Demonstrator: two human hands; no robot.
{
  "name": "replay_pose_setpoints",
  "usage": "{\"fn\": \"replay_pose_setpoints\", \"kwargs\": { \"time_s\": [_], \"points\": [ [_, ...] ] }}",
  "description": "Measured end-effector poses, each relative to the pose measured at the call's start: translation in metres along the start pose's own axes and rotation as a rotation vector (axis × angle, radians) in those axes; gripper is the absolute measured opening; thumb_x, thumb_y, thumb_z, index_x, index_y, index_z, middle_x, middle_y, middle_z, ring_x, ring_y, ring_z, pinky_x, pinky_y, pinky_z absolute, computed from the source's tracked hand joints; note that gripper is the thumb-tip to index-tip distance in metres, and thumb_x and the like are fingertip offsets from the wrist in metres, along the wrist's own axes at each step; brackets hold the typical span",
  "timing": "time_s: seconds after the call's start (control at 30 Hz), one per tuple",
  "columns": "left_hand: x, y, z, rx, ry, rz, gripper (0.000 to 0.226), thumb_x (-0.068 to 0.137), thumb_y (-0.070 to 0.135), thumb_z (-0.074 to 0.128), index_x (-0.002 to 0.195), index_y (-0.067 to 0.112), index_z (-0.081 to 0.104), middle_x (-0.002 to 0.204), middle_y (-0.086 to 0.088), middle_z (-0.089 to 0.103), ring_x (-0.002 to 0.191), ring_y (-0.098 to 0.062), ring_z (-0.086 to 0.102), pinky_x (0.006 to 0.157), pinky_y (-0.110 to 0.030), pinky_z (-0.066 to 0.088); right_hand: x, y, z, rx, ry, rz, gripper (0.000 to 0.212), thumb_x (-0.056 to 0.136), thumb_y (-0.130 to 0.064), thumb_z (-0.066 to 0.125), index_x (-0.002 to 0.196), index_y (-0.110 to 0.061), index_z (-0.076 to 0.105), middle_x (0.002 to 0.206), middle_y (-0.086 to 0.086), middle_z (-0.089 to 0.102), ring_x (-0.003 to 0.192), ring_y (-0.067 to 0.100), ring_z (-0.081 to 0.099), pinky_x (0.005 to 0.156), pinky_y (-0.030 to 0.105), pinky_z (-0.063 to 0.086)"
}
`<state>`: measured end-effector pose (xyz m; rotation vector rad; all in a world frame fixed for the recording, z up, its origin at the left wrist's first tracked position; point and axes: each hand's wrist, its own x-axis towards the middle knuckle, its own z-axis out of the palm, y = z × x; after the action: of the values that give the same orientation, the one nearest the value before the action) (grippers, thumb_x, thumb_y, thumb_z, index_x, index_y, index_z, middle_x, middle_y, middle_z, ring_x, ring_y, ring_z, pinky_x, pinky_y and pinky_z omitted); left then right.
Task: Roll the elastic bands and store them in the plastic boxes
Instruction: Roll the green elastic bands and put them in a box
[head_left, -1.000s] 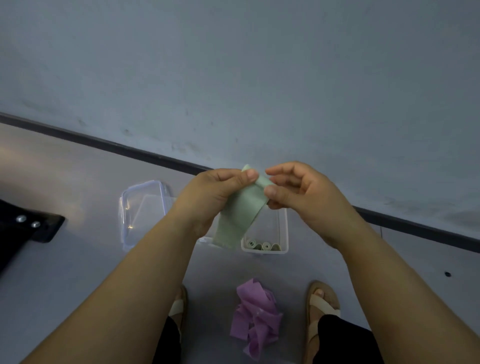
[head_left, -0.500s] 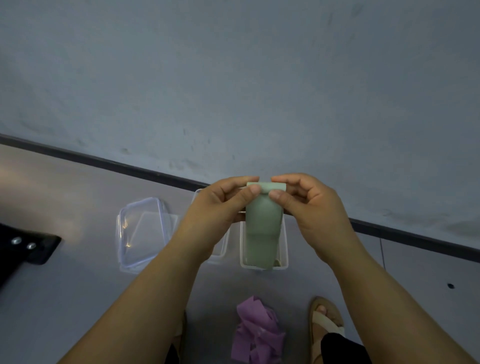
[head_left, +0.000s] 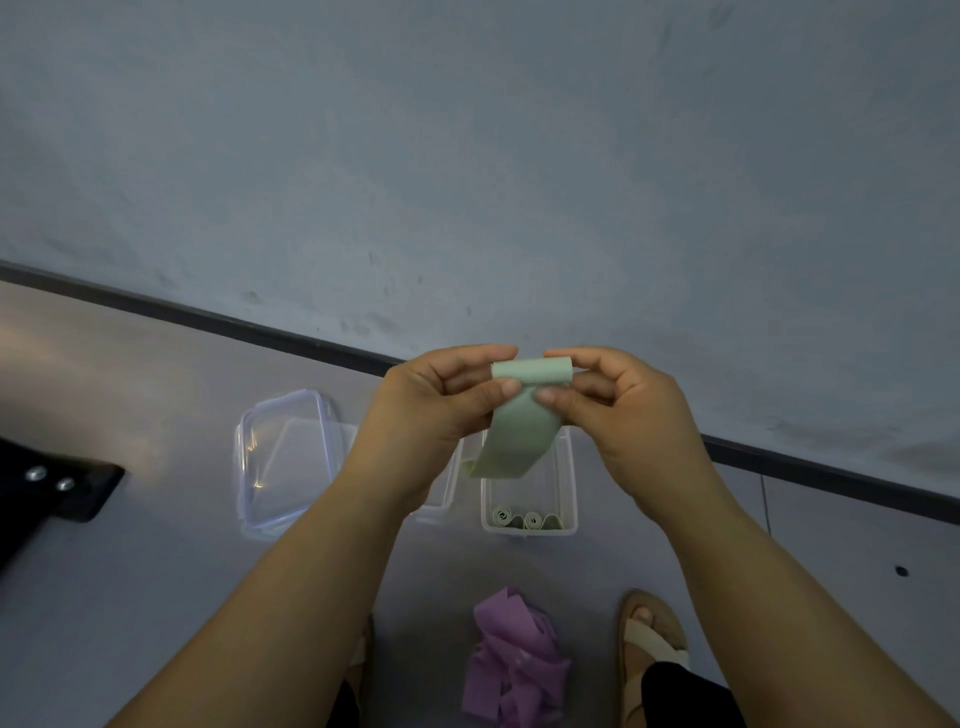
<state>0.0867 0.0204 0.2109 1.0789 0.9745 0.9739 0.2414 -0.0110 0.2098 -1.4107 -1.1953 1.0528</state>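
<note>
A pale green elastic band (head_left: 519, 431) hangs between my hands, its top end curled into a small roll. My left hand (head_left: 441, 400) pinches the roll's left end and my right hand (head_left: 618, 405) pinches its right end. Below them on the floor stands a clear plastic box (head_left: 569, 499) holding rolled green bands (head_left: 524, 519). A second clear box (head_left: 441, 499) sits beside it, mostly hidden by my left wrist. A heap of purple bands (head_left: 511, 665) lies on the floor between my feet.
A clear plastic lid (head_left: 283, 462) lies on the floor left of the boxes. A black object with metal studs (head_left: 62, 488) is at the left edge. A wall with a dark skirting strip (head_left: 260, 327) runs behind. My sandalled right foot (head_left: 649, 634) rests at the bottom right.
The roll at the band's top has grown thicker and the hanging tail is shorter. Both hands stay at the band's top end, raised a little above the boxes.
</note>
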Motion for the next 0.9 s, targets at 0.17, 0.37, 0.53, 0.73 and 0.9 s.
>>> {"fn": "replay_pose_setpoints", "kwargs": {
  "time_s": [0.17,0.37,0.53,0.73,0.9],
  "points": [
    [0.000,-0.001,0.001,-0.005,0.015,0.029,0.024,0.078,-0.004,0.064,0.086,0.018,0.069,0.075,0.003,0.074,0.074,-0.009,0.070,0.070,-0.023,0.057,0.001,0.000,-0.002,0.074,-0.042,0.017,0.029,0.082,-0.005,0.066,0.095,-0.031,0.064,0.082,-0.008,0.073,0.078,0.008,0.070,0.073,0.020,0.056],
    [-0.001,0.000,0.001,0.029,0.032,0.075,0.025,0.079,-0.005,0.065,0.087,0.018,0.069,0.074,0.005,0.074,0.072,-0.008,0.070,0.065,-0.019,0.055,0.001,0.000,-0.003,0.117,-0.104,0.029,0.031,0.080,-0.016,0.065,0.103,-0.034,0.059,0.078,-0.009,0.072,0.081,0.006,0.069,0.077,0.022,0.056],
    [-0.001,-0.003,0.003,0.060,0.014,0.097,0.028,0.077,-0.010,0.064,0.086,0.015,0.069,0.074,0.006,0.073,0.072,-0.006,0.068,0.066,-0.018,0.054,0.001,0.001,-0.001,0.154,-0.056,0.045,0.015,0.082,-0.021,0.062,0.094,-0.029,0.064,0.075,-0.006,0.069,0.073,0.005,0.067,0.072,0.025,0.057],
    [-0.001,-0.004,0.004,0.041,-0.021,0.007,0.030,0.079,0.007,0.067,0.106,0.019,0.064,0.089,-0.004,0.073,0.084,-0.014,0.069,0.078,-0.029,0.057,0.003,0.003,-0.001,0.201,-0.010,0.058,0.017,0.083,-0.010,0.063,0.089,-0.026,0.067,0.079,-0.005,0.070,0.076,0.009,0.067,0.075,0.031,0.056],
    [-0.004,-0.004,0.011,-0.047,-0.048,-0.081,0.016,0.084,0.016,0.060,0.098,0.017,0.068,0.084,0.003,0.073,0.080,-0.009,0.068,0.075,-0.023,0.057,0.003,0.003,-0.001,0.250,0.036,0.061,0.021,0.081,-0.004,0.064,0.090,-0.024,0.066,0.086,0.000,0.071,0.080,0.013,0.068,0.078,0.035,0.057]
  ]
}}
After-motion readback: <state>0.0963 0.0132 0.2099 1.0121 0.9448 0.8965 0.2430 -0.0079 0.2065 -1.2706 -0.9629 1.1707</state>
